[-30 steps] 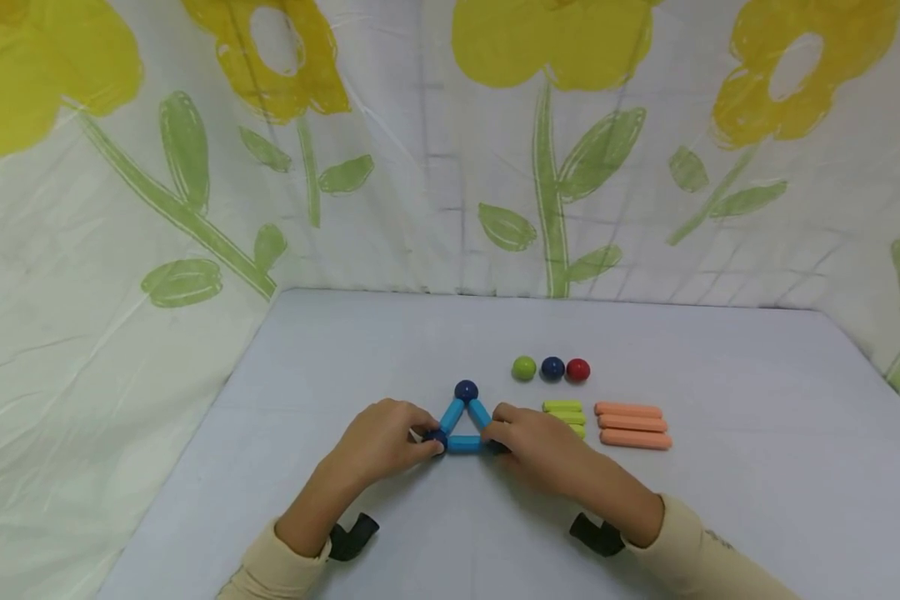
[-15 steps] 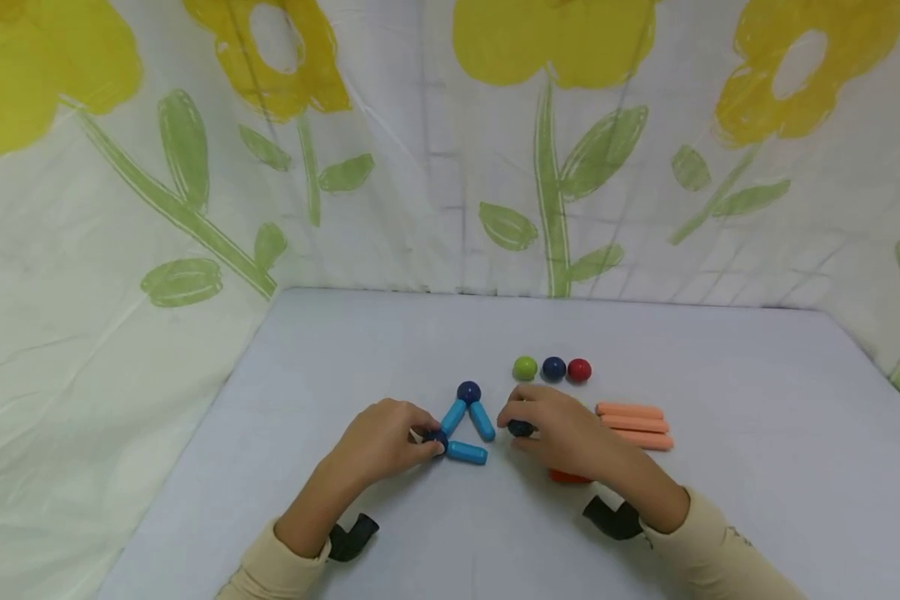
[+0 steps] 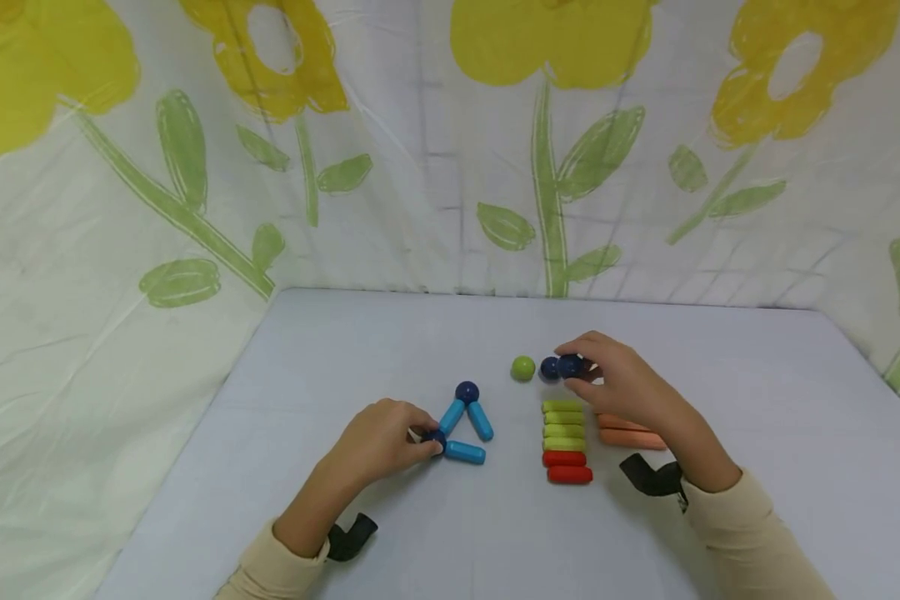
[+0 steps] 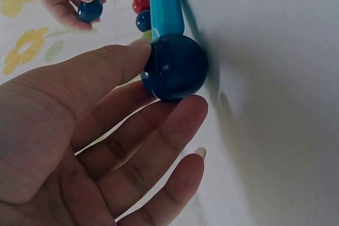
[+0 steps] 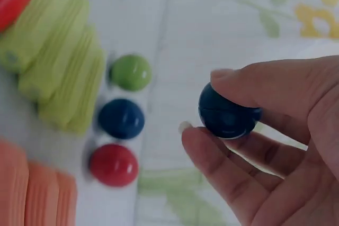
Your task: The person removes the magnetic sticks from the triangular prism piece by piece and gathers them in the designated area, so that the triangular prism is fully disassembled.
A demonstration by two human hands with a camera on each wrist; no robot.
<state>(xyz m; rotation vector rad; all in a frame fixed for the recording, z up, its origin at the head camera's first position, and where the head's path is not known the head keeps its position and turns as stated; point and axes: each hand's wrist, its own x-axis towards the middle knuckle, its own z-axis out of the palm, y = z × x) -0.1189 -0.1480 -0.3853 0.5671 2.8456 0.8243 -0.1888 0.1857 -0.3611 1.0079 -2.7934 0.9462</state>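
My left hand [image 3: 386,440] pinches a dark blue ball [image 4: 177,67] on the table; two light blue sticks touch it. One stick [image 3: 452,417] runs up to another dark blue ball [image 3: 467,392], from which a second stick [image 3: 481,421] slants down. The third stick [image 3: 466,452] points right, its far end apart from the second. Held between thumb and fingers of my right hand [image 3: 621,379] is a dark blue ball [image 5: 225,112], raised off the table near a green ball [image 3: 522,368], a dark blue ball [image 5: 121,118] and a red ball [image 5: 114,165]. The right hand hides the red one in the head view.
Several yellow-green sticks [image 3: 563,418] lie stacked in a column, with two red sticks [image 3: 569,475] below them. Orange sticks [image 3: 633,438] lie to their right, partly under the right hand. A flowered cloth [image 3: 390,233] hangs behind the white table [image 3: 330,350].
My right hand pulled the dark blue ball off the triangle's lower right corner and carried it up and right. The bottom stick swung slightly. My left hand stayed put.
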